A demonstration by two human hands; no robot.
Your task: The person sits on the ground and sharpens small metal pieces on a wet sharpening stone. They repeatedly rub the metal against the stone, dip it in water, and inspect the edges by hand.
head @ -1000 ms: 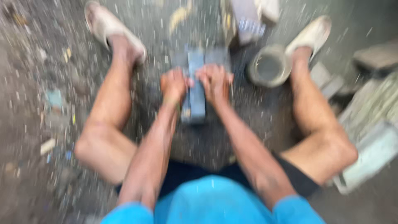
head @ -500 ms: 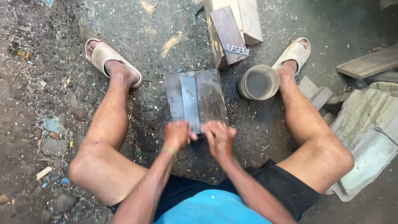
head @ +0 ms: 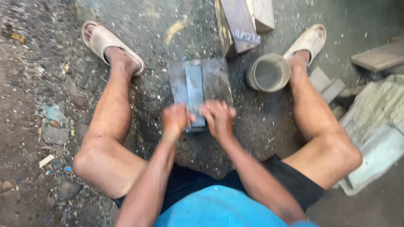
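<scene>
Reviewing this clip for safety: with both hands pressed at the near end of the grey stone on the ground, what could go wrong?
The left hand and right hand crowd the near end of the narrow grey stone; a slip could scrape knuckles on the slab or gritty ground. The open round container stands close beside the right foot and could be knocked over.

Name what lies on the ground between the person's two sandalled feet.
In the head view, between the left sandal and right sandal lie a flat grey sharpening stone on a dark slab, wooden blocks and a round container.
</scene>
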